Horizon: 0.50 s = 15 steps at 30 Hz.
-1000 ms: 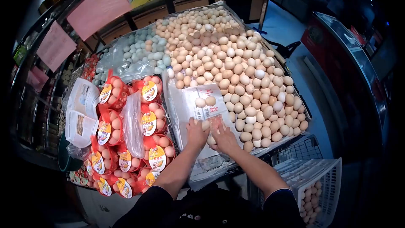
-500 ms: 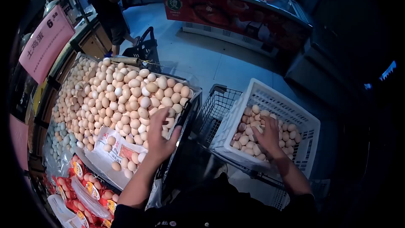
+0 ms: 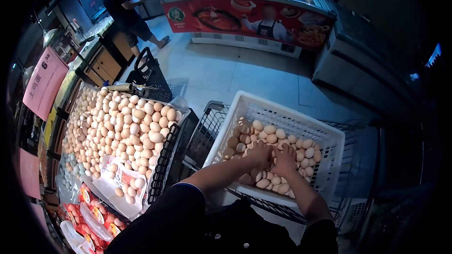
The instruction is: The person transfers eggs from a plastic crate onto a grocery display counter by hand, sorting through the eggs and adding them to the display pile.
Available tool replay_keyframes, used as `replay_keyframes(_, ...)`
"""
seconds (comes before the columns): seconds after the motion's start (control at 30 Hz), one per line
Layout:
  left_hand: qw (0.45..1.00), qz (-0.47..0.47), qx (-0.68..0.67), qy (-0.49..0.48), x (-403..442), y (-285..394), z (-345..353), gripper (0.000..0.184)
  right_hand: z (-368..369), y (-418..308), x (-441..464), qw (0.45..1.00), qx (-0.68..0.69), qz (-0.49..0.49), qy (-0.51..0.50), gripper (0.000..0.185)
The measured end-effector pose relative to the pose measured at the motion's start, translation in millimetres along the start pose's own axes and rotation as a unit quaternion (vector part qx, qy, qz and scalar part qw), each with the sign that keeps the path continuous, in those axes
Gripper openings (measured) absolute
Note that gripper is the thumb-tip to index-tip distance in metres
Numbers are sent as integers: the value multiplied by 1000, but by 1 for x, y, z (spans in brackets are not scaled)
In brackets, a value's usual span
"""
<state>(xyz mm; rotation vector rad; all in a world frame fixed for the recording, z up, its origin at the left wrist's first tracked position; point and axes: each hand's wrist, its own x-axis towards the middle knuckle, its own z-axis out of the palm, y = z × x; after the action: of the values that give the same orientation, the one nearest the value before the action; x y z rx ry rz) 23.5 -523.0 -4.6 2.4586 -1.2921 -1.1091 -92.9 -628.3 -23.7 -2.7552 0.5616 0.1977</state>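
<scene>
A white plastic crate (image 3: 332,160) holds several light brown eggs (image 3: 270,183). Inside it, my left hand (image 3: 260,155) and my right hand (image 3: 284,160) are side by side over the eggs, fingers curled down and close together. Whatever the fingers may hold is hidden beneath them. To the left, a large heap of loose eggs (image 3: 125,122) fills a display stand. A few eggs rest on a printed paper sheet (image 3: 109,162) at the near end of that heap.
Red net bags of eggs (image 3: 96,214) lie at the lower left beside pale green eggs (image 3: 70,169). A black basket (image 3: 157,82) stands behind the stand. A person (image 3: 127,14) walks at the upper left. A red-fronted freezer (image 3: 249,19) stands at the back.
The view has swung right from the egg stand to the crate. My left hand has moved from the heap into the crate beside my right hand.
</scene>
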Motion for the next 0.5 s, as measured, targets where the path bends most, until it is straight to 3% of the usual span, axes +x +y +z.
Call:
replay_keyframes(0.07,999,-28,7,41,-5,5,9,68,-2,1,2,995,-50,-19,80,69)
replay_keyframes(0.23,992,-85,11,94,-8,12,14,58,8,27,28,1000,0,1,-18,80)
replay_keyframes(0.4,993,-60,17,103,-1,4,22,55,-1,38,23,998,31,19,-54,83)
replay_keyframes(0.5,992,-32,26,122,-3,-3,27,56,11,57,21,996,20,-75,-36,78)
